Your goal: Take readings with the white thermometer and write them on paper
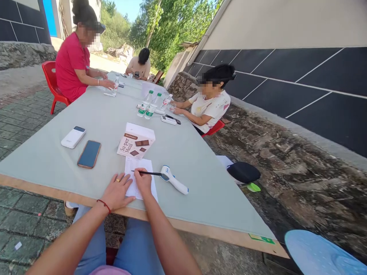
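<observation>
My right hand (142,182) pinches a dark pen (153,173), its tip over a printed sheet of paper (147,165) near the table's front edge. Flat on the paper's left side and the table lies my left hand (117,191), fingers spread, with a ring and a red wrist cord. A white and brown "Super Meal" box (136,139) stands just behind the sheet. To the right of my right hand rests a white and blue infrared thermometer (174,180). A phone (89,154) and a white power bank (73,137) lie farther left.
Two green-capped water bottles (149,109) stand mid-table (195,164), near a white device (168,120). Several people sit around the far part, one with a hand at a bottle (116,86). Right of the table are a dark cap (243,172) and a light blue object (321,254).
</observation>
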`<state>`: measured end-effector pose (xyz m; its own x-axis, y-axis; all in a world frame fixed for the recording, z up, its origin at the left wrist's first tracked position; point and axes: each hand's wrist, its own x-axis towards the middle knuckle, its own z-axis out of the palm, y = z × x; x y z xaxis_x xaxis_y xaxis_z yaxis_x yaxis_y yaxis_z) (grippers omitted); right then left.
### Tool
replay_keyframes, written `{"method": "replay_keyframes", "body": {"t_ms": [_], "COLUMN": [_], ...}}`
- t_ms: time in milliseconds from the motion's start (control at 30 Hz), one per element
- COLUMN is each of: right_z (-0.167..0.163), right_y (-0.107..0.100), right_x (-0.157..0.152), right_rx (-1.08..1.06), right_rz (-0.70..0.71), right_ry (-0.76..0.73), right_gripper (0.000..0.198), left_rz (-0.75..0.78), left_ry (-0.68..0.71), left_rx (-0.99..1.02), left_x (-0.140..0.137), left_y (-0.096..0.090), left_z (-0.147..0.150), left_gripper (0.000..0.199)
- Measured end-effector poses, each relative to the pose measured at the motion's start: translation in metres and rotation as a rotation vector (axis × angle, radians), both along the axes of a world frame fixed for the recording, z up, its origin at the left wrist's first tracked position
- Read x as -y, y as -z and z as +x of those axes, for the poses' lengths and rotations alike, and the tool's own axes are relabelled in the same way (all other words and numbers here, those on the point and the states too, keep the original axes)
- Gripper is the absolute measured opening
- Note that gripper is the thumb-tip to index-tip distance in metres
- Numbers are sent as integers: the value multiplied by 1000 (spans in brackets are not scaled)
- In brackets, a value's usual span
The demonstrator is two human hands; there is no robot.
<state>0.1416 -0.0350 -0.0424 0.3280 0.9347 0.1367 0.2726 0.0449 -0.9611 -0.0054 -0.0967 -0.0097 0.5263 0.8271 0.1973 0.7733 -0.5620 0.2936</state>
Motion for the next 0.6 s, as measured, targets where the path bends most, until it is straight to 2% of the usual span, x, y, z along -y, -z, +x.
{"method": "replay_keyframes", "body": {"t_ms": [400,600], "right_z": [2,2], "right_y": [-1,-1], "right_x": [3,3], "right_rx": [150,141], "right_rz": [-15,-19], "right_ry": [-38,-43], "right_gripper": [24,22], "left_rz": [-3,8], "left_ry": [-4,-4], "left_rx": [-4,7], "left_x": [1,0], "left_y": [1,4], "left_z": [1,1], "left_gripper": [60,60]}}
